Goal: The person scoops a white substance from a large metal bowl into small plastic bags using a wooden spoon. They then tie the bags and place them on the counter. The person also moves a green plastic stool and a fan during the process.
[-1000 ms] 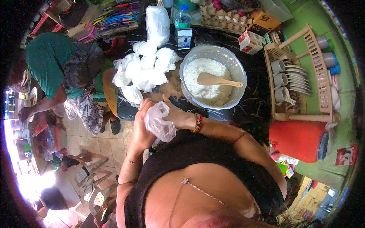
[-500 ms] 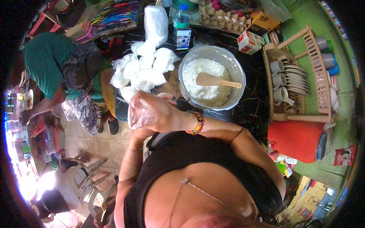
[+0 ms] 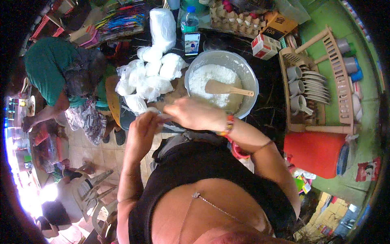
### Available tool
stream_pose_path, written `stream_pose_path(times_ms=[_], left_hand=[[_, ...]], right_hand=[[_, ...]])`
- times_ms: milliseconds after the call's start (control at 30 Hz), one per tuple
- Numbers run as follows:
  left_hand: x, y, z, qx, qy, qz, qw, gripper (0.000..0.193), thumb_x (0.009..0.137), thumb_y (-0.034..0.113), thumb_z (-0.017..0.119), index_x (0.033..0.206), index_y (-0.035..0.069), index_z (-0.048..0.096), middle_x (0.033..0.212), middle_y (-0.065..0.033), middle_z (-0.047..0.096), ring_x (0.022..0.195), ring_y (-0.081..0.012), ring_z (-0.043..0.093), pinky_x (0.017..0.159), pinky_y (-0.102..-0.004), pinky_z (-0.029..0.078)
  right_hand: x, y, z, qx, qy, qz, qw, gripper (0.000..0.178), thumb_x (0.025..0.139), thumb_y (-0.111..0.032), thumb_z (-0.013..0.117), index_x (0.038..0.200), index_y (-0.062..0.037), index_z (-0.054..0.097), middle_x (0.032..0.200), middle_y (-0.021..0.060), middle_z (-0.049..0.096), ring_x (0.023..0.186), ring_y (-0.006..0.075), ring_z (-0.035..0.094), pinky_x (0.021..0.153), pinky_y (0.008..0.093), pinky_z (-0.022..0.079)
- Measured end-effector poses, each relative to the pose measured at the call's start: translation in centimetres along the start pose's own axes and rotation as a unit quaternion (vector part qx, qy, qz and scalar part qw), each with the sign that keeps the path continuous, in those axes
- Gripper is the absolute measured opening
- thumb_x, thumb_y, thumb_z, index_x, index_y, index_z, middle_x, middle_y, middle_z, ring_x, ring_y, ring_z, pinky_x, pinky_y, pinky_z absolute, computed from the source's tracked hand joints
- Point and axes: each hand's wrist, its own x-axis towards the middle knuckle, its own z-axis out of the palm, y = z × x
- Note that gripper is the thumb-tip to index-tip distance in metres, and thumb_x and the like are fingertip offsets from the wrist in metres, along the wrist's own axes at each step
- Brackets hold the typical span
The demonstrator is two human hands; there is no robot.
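Note:
My left hand (image 3: 145,127) is closed on a small plastic bag (image 3: 152,110), and only a pale scrap of it shows above the fingers. Reaching across from the right, my right hand (image 3: 193,114) is blurred, with its fingertips pinched at the plastic beside the left hand. Just beyond them several knotted plastic bags of white powder (image 3: 152,79) lie in a heap on the dark counter. To their right stands a round grey tub (image 3: 251,101) of white powder (image 3: 211,77). A wooden paddle (image 3: 223,88) rests on the powder, its handle towards the right rim.
Behind the tub stand a phone (image 3: 191,44), a bottle (image 3: 189,21) and a roll of plastic bags (image 3: 162,28). Egg trays (image 3: 233,20) lie farther back. At the right are a dish rack (image 3: 315,87) and red container (image 3: 313,152). Another person (image 3: 53,73) bends at the left.
My hands have moved apart from their overlapping position; the right has swung rightward, uncovering the left. The clear plastic bunched at the right hand now shows only as a scrap between them.

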Motion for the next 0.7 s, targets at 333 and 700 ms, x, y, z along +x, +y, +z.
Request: stream_pose_path(times_ms=[333,700], left_hand=[[5.2,7.4,4.3,-0.169,-0.042,0.038,0.984,0.008,0.090,0.004,0.056,0.096,0.001,0.052,0.078,-0.0048,0.058,0.065,-0.0134,0.056,0.057,-0.0295,0.046],[4.7,4.8,6.8,-0.087,-0.010,0.240,0.967,0.013,0.079,0.002,0.065,0.091,0.007,0.062,0.081,-0.0086,0.059,0.078,-0.0277,0.051,0.074,-0.0353,0.040]], right_hand=[[-3.4,0.9,3.9,0.781,0.240,0.047,0.574,0.025,0.097,-0.027,0.048,0.107,-0.0057,0.055,0.082,0.0034,0.058,0.074,0.0136,0.055,0.068,0.0273,0.045],[-7.5,2.9,-0.8,0.202,0.365,0.087,0.905,0.019,0.090,-0.018,0.060,0.083,-0.0005,0.060,0.091,0.0083,0.052,0.088,0.0195,0.050,0.080,0.0301,0.040]])
